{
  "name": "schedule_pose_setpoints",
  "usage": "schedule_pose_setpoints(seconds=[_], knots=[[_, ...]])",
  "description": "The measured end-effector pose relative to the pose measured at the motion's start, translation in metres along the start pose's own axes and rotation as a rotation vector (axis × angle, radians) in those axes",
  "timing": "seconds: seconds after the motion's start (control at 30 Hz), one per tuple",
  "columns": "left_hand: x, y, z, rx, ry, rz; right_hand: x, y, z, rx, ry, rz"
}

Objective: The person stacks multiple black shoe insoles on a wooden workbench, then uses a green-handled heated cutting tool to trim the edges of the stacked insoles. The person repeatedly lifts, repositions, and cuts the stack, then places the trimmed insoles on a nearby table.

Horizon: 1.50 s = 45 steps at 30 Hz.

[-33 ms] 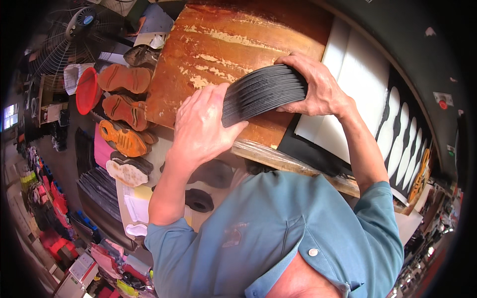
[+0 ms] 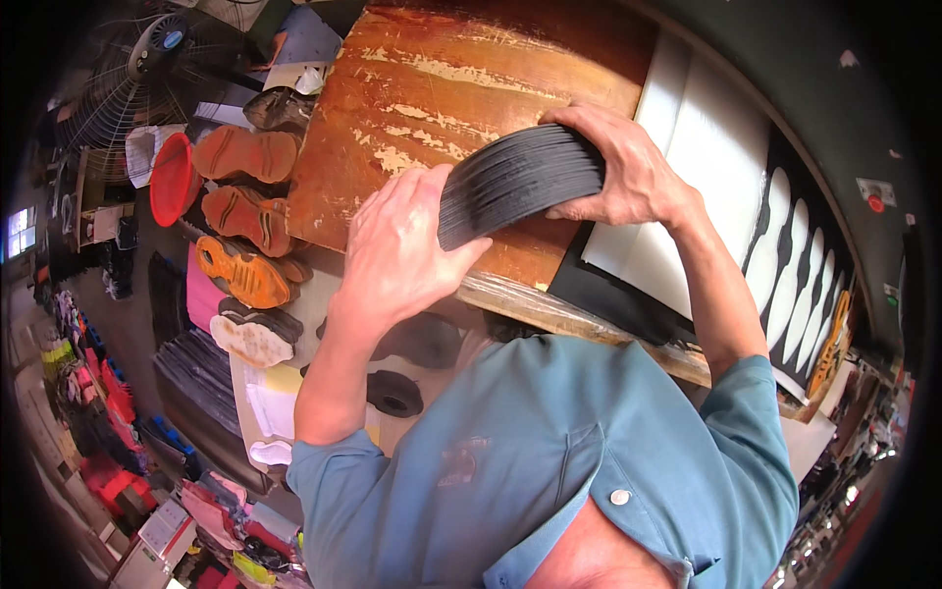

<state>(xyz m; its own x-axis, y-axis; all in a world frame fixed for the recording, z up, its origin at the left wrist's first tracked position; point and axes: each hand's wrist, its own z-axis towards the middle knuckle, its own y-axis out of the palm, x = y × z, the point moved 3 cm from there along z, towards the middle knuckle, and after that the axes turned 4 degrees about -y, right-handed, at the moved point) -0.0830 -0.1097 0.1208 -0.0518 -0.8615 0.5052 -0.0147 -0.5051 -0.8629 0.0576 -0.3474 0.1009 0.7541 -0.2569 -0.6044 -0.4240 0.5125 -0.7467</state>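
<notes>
A thick stack of thin black sheets (image 2: 525,177) is bent into an arch between my two hands, above the scuffed brown board. My left hand (image 2: 397,231) grips its near left end, thumb along the lower edge and fingers over the top. My right hand (image 2: 628,162) clasps the far right end, thumb below and fingers above. Fine layered edges show along the stack's side; its two ends are hidden inside my grip. Beneath it lies the worn brown board (image 2: 442,88), its surface scraped to pale patches.
Right of the board are a white sheet (image 2: 706,128) and black sheeting with white sole-shaped pieces (image 2: 765,265). On the left lie reddish shoe soles (image 2: 245,154), an orange sole (image 2: 240,272) and a red bowl-like container (image 2: 174,180). A caged fan (image 2: 147,59) stands at far left.
The layers along the stack's side look finer and less evenly separated than before. Both hands keep almost the same place and grip.
</notes>
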Motion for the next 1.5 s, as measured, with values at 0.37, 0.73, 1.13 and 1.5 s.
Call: schedule_pose_setpoints(seconds=[0.37,0.73,1.13,1.5], knots=[[-0.008,0.015,0.01,-0.027,-0.026,0.039,0.014,0.007,0.007,-0.091,0.073,-0.025],[0.013,-0.022,-0.01,-0.121,-0.177,-0.162,-0.031,-0.044,0.024,-0.196,0.11,0.048],[0.006,-0.055,0.075,-0.517,0.154,0.041,-0.056,-0.031,-0.018,-0.041,0.539,0.147],[0.06,-0.062,0.038,0.545,0.313,-0.236,-0.088,-0.001,-0.08,0.514,0.931,0.316]])
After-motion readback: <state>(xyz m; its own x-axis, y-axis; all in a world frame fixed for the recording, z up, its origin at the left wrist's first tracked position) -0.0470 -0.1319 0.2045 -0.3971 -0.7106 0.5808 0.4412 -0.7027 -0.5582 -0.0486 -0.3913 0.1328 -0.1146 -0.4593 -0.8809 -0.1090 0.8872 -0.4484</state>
